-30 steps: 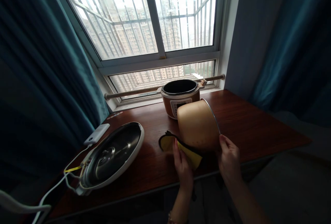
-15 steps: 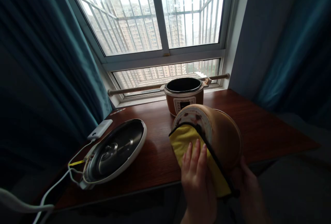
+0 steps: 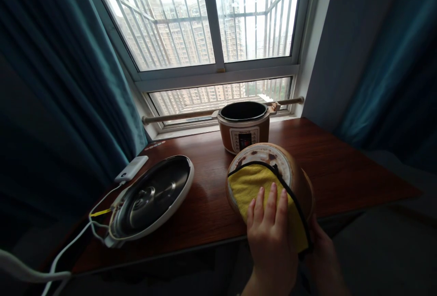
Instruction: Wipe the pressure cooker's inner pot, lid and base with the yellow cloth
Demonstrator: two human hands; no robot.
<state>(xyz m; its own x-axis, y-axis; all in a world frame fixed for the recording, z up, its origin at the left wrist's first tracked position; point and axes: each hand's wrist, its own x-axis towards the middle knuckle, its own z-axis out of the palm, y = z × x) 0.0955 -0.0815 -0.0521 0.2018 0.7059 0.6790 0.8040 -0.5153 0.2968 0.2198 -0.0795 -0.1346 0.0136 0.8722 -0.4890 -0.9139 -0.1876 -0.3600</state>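
A reddish-brown wooden table (image 3: pixel 205 214) spans the frame below a barred window (image 3: pixel 218 73), with blue curtains (image 3: pixel 68 91) at far left and right; a brown cooker (image 3: pixel 225 134) stands at centre, a round dark lid (image 3: pixel 167 191) lies at left. Right of bottom centre, the left hand (image 3: pixel 271 232) lies flat, fingers outstretched, on a yellow cloth (image 3: pixel 252 184) against the stained base of a tilted gold pot (image 3: pixel 300 186). The right hand (image 3: pixel 324 255), shadowed at lower right, grips the pot's rim, its fingers mostly hidden.
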